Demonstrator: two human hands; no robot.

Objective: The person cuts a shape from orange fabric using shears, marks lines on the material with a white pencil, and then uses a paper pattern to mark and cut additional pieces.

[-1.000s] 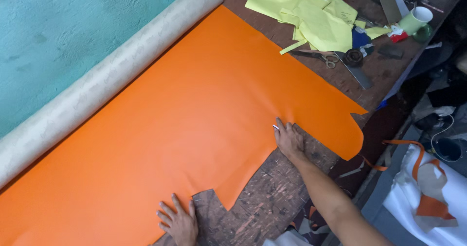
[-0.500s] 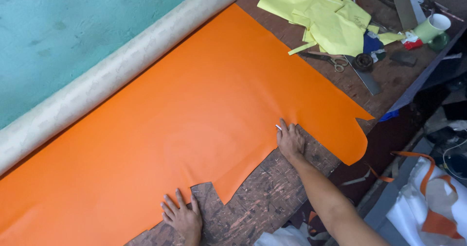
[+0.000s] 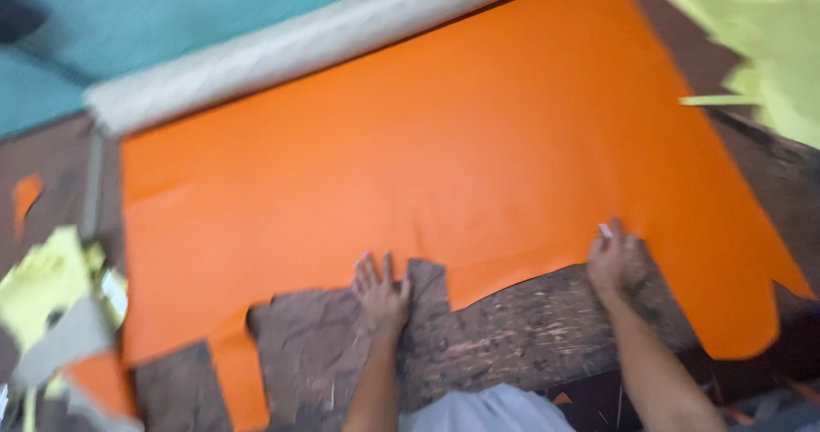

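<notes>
**Both hands flat on orange sheet edge**

Yellow scraps [image 3: 47,282] at far left, blurred. Orange sheet [image 3: 444,150] lies flat on table [image 3: 530,338], beige roll [image 3: 282,47] along its far edge. Left hand [image 3: 381,291] fingers spread, pressing sheet's cut edge. Right hand [image 3: 617,261] flat on edge too; pinch cannot be told. Yellow sheet [image 3: 769,47] far right.

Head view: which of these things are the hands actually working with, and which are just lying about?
In hand:
- orange sheet, cut edge nearest the person
- left hand, flat at that edge
- right hand, on the sheet, something small and white at its fingers
- worn brown table

Lying about:
- pale roll
- teal material
- yellow-green scraps
- orange offcut
</notes>
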